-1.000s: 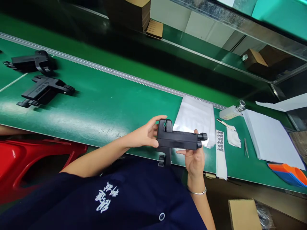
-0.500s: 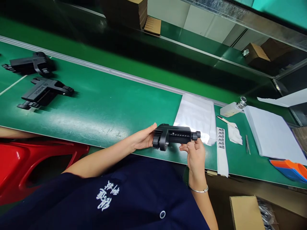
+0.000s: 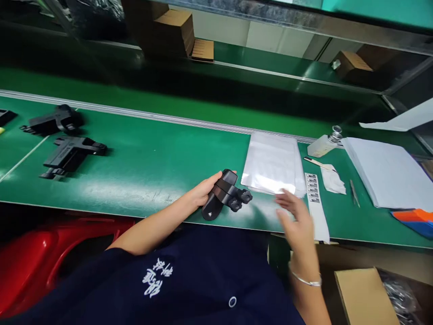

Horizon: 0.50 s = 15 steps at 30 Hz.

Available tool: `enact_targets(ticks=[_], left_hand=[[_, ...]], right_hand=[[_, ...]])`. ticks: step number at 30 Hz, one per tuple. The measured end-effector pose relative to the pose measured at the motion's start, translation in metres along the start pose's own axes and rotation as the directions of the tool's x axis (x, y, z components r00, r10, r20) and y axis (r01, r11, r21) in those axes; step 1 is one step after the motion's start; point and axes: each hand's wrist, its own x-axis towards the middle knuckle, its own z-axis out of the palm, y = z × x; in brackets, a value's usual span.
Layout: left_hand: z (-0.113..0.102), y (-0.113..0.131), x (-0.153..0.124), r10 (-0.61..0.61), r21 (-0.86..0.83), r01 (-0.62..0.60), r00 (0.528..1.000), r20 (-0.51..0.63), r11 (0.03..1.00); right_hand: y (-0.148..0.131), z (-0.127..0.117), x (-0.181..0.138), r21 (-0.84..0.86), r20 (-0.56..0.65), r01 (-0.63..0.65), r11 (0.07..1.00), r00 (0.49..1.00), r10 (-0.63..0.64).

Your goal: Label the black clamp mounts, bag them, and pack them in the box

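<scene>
My left hand (image 3: 205, 188) is closed around a black clamp bracket (image 3: 221, 193), holding it over the front edge of the bench. Its two black knobs stick out to the right. My right hand (image 3: 297, 216), a little blurred, is off the bracket with thumb and fingers apart and nothing visible in it. It hovers by the lower right corner of a stack of clear plastic bags (image 3: 270, 160). Just right of that hand lies a strip of labels (image 3: 313, 188) on white backing.
Two similar black brackets (image 3: 69, 153) lie at the left of the green bench (image 3: 152, 167). On the right are a dispenser bottle (image 3: 323, 145), a brush (image 3: 316, 163), a folded white cloth (image 3: 332, 179), tweezers (image 3: 354, 193) and white sheets (image 3: 389, 176). A red chair (image 3: 67, 248) stands at lower left.
My right hand has let go of the bracket and moved right, towards the bags and label strip. The bracket has been turned in my left hand, and the view has shifted.
</scene>
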Motion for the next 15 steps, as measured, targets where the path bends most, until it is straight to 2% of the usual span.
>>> enact_targets(ticks=[1, 2, 3, 4, 5, 6, 7, 8, 10, 12, 13, 15], left_hand=[[0.001, 0.002, 0.000, 0.000, 0.021, 0.001, 1.000, -0.015, 1.000], [0.001, 0.005, 0.001, 0.007, 0.057, -0.005, 0.999, -0.035, 0.998], [0.000, 0.008, 0.002, 0.025, 0.111, -0.018, 0.998, -0.063, 0.994], [-0.002, 0.011, 0.003, 0.062, 0.186, -0.043, 0.993, -0.098, 0.982], [-0.005, 0.015, 0.005, 0.116, 0.281, -0.075, 0.984, -0.135, 0.957], [-0.009, 0.019, 0.007, 0.186, 0.392, -0.107, 0.968, -0.168, 0.914], [-0.014, 0.023, 0.010, 0.269, 0.511, -0.138, 0.944, -0.190, 0.848], [-0.020, 0.027, 0.013, 0.347, 0.629, -0.155, 0.918, -0.194, 0.762], [-0.030, 0.037, 0.018, 0.463, 0.818, -0.139, 0.870, -0.167, 0.558], [-0.033, 0.045, 0.019, 0.538, 0.939, -0.079, 0.834, -0.122, 0.335], [-0.031, 0.047, 0.018, 0.592, 0.975, -0.053, 0.801, -0.087, 0.215], [-0.016, 0.044, 0.012, 0.721, 0.999, -0.033, 0.693, 0.015, 0.011]], right_hand=[[0.017, -0.021, -0.004, -0.108, -0.210, -0.121, 0.987, 0.973, 0.096], [0.034, -0.042, -0.009, -0.246, -0.379, -0.307, 0.919, 0.904, 0.200], [0.049, -0.060, -0.015, -0.362, -0.467, -0.514, 0.778, 0.822, 0.326], [0.062, -0.074, -0.021, -0.439, -0.507, -0.675, 0.593, 0.731, 0.457], [0.073, -0.083, -0.028, -0.488, -0.520, -0.760, 0.429, 0.648, 0.556], [0.081, -0.088, -0.036, -0.521, -0.504, -0.790, 0.324, 0.591, 0.630], [0.087, -0.088, -0.042, -0.538, -0.468, -0.789, 0.297, 0.573, 0.673], [0.092, -0.085, -0.048, -0.529, -0.436, -0.784, 0.325, 0.580, 0.688], [0.099, -0.075, -0.057, -0.422, -0.420, -0.768, 0.482, 0.637, 0.647], [0.106, -0.066, -0.064, -0.175, -0.445, -0.729, 0.662, 0.659, 0.607], [0.108, -0.063, -0.067, -0.017, -0.447, -0.679, 0.734, 0.662, 0.602], [0.107, -0.059, -0.074, 0.286, -0.426, -0.519, 0.806, 0.684, 0.592]])
